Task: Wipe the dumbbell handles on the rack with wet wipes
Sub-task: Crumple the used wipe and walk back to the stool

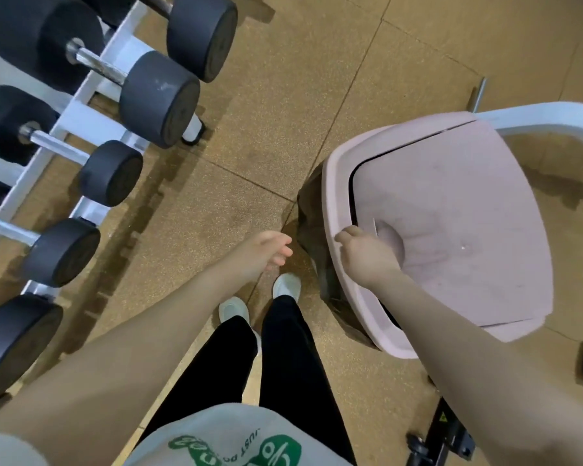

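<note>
Left hand [263,252] relaxed, empty — dumbbell handles [59,150] at ten o'clock, nearer it; right hand [367,255] grips bin lid [451,210].

Both bare arms reached forward and down. The left hand [265,251] hung free in the air, fingers loosely curled and holding nothing. The right hand [367,253] lay palm down, its fingers bent over an edge in front of it.

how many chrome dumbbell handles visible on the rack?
4 chrome dumbbell handles show on the white metal rack: top, below it, third down, and a stub at the upper edge. The lowest dumbbell's handle is out of frame; more may be hidden.
</note>
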The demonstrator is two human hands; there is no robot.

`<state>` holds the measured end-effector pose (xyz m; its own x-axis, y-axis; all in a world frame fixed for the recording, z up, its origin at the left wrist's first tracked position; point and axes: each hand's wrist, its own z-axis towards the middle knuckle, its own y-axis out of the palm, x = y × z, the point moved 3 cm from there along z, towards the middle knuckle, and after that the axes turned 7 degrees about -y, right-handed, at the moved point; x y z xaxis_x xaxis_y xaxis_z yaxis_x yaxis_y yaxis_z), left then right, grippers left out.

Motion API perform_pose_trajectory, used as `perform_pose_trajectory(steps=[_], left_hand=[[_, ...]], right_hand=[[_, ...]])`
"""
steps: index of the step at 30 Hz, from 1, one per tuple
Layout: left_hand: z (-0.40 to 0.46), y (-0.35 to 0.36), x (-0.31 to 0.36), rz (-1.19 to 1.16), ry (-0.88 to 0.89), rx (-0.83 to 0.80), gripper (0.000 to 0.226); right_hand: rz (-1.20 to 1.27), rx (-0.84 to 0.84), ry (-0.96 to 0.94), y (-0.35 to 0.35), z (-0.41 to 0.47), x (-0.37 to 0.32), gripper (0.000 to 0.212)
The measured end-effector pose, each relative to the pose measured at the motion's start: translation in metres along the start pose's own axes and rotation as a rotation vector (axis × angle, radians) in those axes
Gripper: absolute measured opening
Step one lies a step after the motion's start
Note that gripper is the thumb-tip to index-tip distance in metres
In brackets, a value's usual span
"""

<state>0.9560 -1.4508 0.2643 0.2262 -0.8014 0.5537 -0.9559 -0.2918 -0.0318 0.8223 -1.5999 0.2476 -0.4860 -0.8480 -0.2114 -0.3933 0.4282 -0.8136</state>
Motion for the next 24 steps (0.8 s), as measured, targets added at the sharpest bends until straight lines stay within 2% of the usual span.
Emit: perform_pose_trajectory(steps=[9,14,19,24], left_hand=[[-0.045,-0.039,-0.043,-0.012,-0.014,0.261,0.017],[-0.088,-0.035,-0.112,-0.176,-0.078,0.532,0.024],[-0.142,-0.008,-0.183,-0.414,-0.166,0.698,0.023],[-0.209,0.022,-0.253,-0.601,-0.258,0.898,0.022]], right_hand=[[0.021,-0.068,-0.35,-0.031,0.031,-0.09,0.02],[-0.079,-0.196,-0.595,-0.014,0.025,-0.156,0.02],[-0.223,-0.349,-0.801,0.01,-0.005,-0.217,0.019],[-0.384,-0.44,-1.005,0.023,-0.047,-0.299,0.028]])
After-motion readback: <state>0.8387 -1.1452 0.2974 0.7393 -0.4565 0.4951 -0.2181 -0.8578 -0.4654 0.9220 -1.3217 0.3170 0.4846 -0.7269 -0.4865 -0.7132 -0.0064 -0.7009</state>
